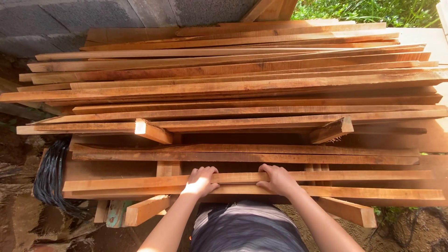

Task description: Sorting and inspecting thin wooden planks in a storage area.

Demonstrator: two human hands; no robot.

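From the head camera, looking straight down, both forearms reach forward from the bottom edge and converge on 1 long thin plank (354,176) that lies crosswise at the near side of a wide stack of boards (242,88). The left hand (200,181) sits palm down on this plank, wrist slightly bent, fingers curled over its far edge and knuckles lit by sun; its grip is clenched on the wood. The right hand (278,179) rests just beside it, also palm down, with the fingers hooked over the same far edge and the thumb tucked toward the near side, so its grip is likewise clamped on the plank. The 2 hands are near each other at the plank's middle, not touching. The plank runs left to right across almost the whole width of the picture and lies touching a second board (373,192) just nearer the person. Below these, short cross blocks (145,210) stick out toward the viewer at an angle, and 2 more blocks (153,131) rest tilted higher in the pile. The stack rises away from the person in many overlapping reddish-brown lengths, some warped. A bundle of dark cable (51,177) hangs at the left of the pile. Behind the stack stands a grey block wall (93,16), with green foliage (368,10) at the upper right. The person's grey striped garment (247,228) fills the lower centre.
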